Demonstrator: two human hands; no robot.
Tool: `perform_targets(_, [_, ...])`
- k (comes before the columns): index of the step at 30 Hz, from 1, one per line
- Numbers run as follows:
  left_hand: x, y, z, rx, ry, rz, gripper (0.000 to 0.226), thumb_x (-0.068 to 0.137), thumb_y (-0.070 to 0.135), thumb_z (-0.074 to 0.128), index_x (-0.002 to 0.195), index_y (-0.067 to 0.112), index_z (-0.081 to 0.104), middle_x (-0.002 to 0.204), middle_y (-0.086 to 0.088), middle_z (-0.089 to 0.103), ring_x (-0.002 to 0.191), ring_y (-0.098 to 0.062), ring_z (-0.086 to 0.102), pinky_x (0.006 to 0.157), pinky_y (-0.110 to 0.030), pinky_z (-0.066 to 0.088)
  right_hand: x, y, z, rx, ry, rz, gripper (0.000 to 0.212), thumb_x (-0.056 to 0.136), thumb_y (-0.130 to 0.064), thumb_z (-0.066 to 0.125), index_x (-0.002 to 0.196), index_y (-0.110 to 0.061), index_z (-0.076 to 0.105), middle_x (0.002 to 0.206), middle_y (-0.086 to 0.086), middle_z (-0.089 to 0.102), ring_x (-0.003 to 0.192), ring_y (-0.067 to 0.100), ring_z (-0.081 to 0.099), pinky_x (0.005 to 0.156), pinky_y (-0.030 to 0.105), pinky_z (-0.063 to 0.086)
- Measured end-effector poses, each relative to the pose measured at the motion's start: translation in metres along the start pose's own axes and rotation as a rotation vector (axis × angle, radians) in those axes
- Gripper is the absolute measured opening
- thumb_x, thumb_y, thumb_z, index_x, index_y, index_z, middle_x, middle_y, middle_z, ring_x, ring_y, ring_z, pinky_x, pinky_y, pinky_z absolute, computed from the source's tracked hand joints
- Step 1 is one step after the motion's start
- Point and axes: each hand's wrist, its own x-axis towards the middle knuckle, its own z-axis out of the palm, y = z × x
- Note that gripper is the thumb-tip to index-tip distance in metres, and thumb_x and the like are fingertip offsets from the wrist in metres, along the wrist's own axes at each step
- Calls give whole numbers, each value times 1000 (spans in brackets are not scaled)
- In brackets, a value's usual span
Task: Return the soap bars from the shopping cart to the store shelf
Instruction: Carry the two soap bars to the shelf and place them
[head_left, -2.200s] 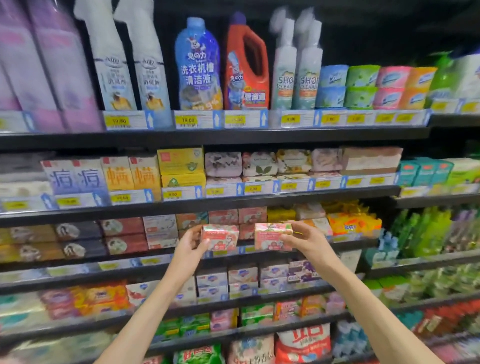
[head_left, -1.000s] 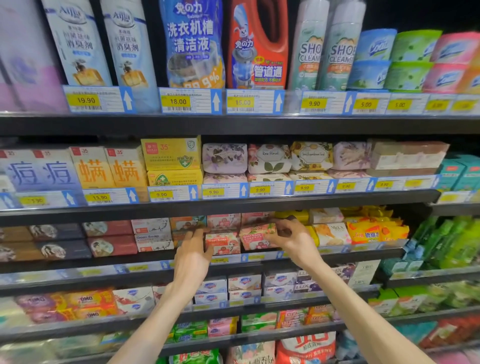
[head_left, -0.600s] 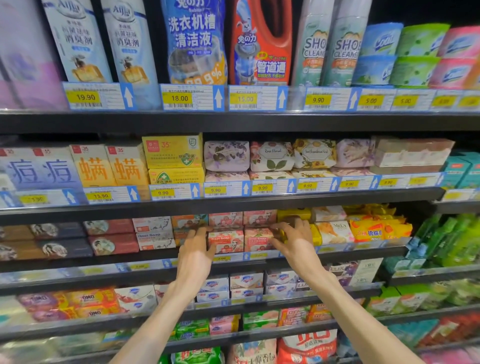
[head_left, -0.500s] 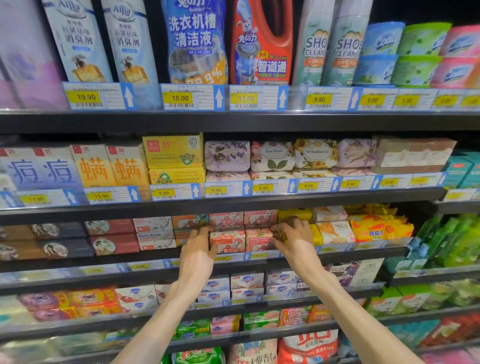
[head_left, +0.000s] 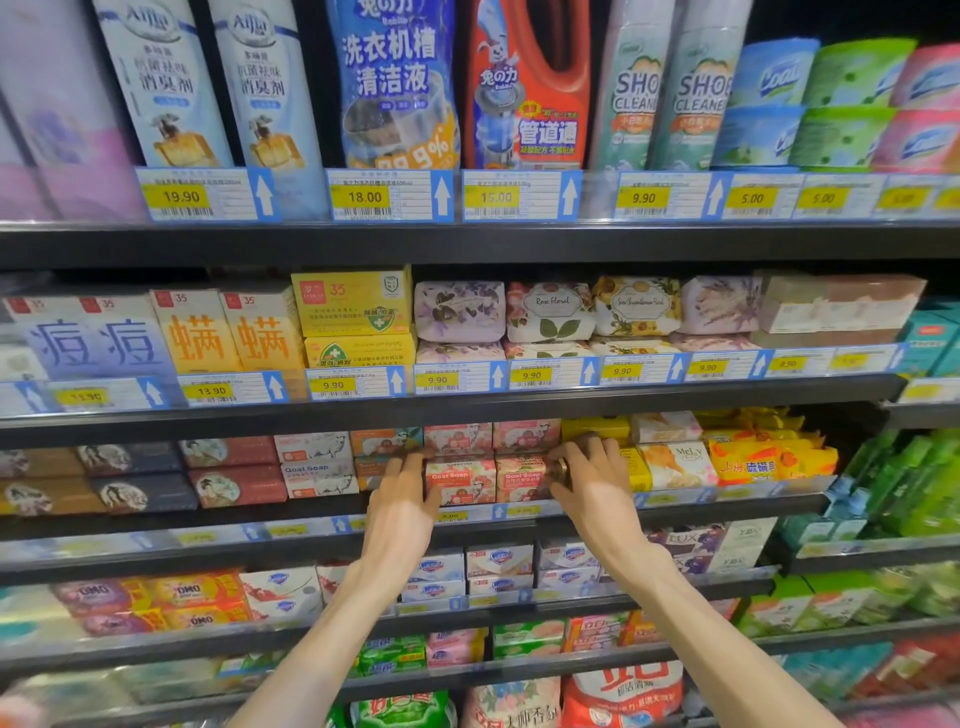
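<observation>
Bracketing two pink Goat Soap boxes (head_left: 491, 478) on the third shelf (head_left: 156, 519), the left hand (head_left: 400, 512) and right hand (head_left: 592, 493) press straight fingers against their outer sides, seemingly squaring them flush behind the price rail.

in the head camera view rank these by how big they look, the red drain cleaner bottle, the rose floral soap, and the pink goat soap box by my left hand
1. red drain cleaner bottle, cropped at the top
2. rose floral soap
3. pink goat soap box, only slightly smaller looking, partly covered by the left hand
</observation>
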Motion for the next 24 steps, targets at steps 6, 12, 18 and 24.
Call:
perform_targets(6, [-22, 5, -17, 125, 93, 123, 40, 96, 28, 65, 133, 15, 58, 124, -6, 63, 112, -26, 62, 94, -41, 55, -7, -24, -12, 7, 51, -137, 29, 86, -33, 74, 112, -20, 69, 111, 3, 62, 104, 27, 50, 80, 40, 50])
perform_targets(12, [-72, -7, -53, 317, 190, 41, 35, 98, 35, 58, 129, 19, 58, 126, 0, 59, 123, -23, 52, 102, -39, 44, -10, -73, -14, 155, -117, -429, 33, 95, -40, 59, 124, -24, 61, 118, -3, 63, 109, 23, 57, 80, 36, 54])
perform_targets(18, [-158, -30, -98, 401, 273, -168, 43, 96, 37, 60, 136, 22, 58, 133, 3, 58, 134, -22, 48, 110, -41, 38, -34, -129, -10, 337, -258, -760, 49, 93, -42, 66, 135, -17, 59, 125, 3, 68, 112, 25, 65, 90, 40, 55])
perform_targets(24, [-272, -60, -153, 525, 368, -404, 46, 89, 42, 54, 126, 19, 65, 119, 2, 64, 114, -25, 60, 97, -44, 49, -84, -210, -5, 437, -396, -989, 55, 94, -52, 57, 139, -21, 53, 136, 2, 62, 123, 24, 60, 100, 38, 49])
